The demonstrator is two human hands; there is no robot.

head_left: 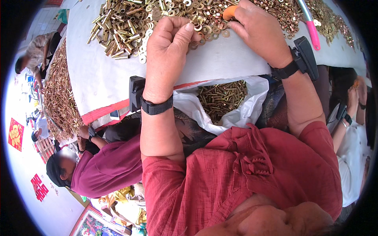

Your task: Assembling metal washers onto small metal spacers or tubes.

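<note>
My left hand [167, 59] is over the near edge of the metal parts, thumb and forefinger pinched on a small brass-coloured threaded piece [193, 19], mostly hidden by the fingers. To its right, my right hand [262, 35] is at the heap with curled fingers and an orange finger cover [229, 12] on one of them. What it grips, if anything, cannot be made out. Flat washers [215, 30] lie between the hands. Brass-coloured metal sleeves [118, 37] are heaped left of my left hand, and hex nuts [285, 15] beyond my right.
A white sack [256, 96] of finished-looking metal bolts [222, 98] sits open below the table [220, 59]. A pink-handled tool [313, 35] lies at right. One person in purple [110, 169] works at left beside another bolt heap [61, 94]; another person's hands [352, 98] show at right.
</note>
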